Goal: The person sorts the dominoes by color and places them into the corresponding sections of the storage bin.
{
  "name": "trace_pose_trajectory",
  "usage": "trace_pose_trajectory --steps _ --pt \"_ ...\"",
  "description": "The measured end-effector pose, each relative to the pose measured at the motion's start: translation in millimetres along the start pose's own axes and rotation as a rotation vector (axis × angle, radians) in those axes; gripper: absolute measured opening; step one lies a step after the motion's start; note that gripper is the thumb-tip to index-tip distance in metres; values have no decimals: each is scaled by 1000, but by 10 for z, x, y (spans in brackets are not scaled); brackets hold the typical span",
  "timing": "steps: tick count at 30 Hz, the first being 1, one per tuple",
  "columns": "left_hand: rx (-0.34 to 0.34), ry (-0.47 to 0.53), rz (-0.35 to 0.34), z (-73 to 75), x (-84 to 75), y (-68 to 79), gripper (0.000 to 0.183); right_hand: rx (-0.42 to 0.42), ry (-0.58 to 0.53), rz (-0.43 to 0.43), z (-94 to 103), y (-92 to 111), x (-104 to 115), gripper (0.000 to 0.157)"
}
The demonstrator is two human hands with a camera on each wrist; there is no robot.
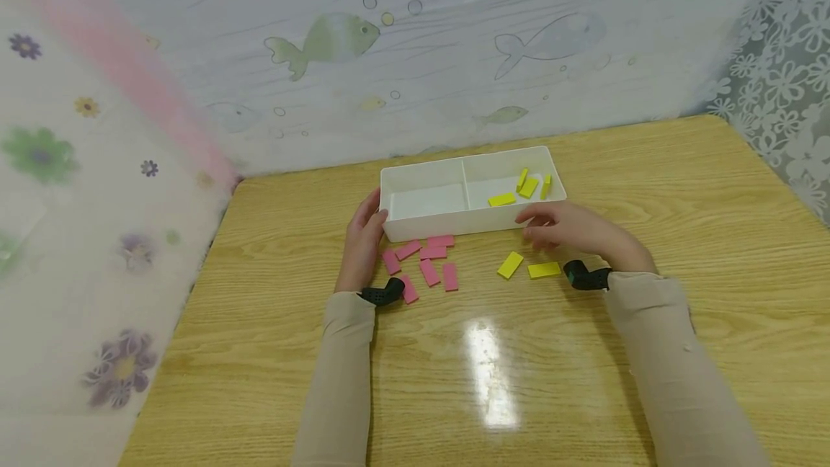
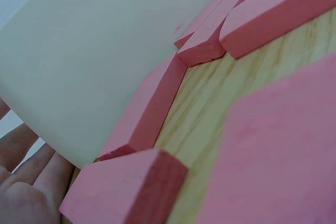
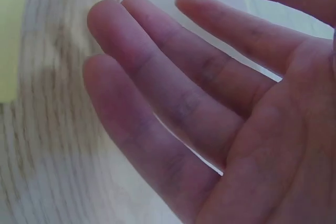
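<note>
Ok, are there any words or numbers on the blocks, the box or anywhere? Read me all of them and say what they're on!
No, I can't read any words, numbers or signs.
Pink blocks, yellow blocks: none show.
Box: none, just a small pink smudge.
Wall: fish and flowers, no writing.
Black wrist cameras: too small to tell.

Bench point(image 1: 713, 251), wood-grained, yellowish; one glare patch point(image 1: 489, 377) toward the front. Back wall point(image 1: 447, 110), pale: drawn fish point(image 1: 337, 38), bubbles point(image 1: 415, 7). Left wall point(image 1: 45, 294), whitish: purple, green, yellow flowers point(image 1: 123, 370); pink band point(image 1: 123, 56) toward the corner. Right wall point(image 1: 746, 89), grey: white floral pattern point(image 1: 784, 89).
</note>
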State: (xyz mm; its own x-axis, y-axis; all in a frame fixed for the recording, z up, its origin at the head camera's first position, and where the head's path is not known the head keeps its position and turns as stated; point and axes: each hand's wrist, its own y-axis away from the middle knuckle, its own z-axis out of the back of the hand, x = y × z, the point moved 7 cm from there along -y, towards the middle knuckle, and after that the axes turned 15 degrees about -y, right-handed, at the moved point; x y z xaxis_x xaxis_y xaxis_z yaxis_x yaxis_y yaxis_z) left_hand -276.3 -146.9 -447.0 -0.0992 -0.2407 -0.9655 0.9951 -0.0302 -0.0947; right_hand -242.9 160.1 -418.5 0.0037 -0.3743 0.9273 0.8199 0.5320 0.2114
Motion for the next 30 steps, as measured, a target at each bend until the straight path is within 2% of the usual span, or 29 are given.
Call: trace_pose_trajectory --steps 8,14,16,30 --pt "12 3 15 -5 -38 11 45 39 70 7 -150 -83 -15 35" --pt "39 22 -9 -20 -179 80 48 42 254 2 -286 -130 20 33" --pt "43 16 -8 -21 -194 89 49 47 285 -2 -326 -138 30 33" --pt "41 19 4 -18 -182 90 50 62 327 -13 -463 -180 42 50"
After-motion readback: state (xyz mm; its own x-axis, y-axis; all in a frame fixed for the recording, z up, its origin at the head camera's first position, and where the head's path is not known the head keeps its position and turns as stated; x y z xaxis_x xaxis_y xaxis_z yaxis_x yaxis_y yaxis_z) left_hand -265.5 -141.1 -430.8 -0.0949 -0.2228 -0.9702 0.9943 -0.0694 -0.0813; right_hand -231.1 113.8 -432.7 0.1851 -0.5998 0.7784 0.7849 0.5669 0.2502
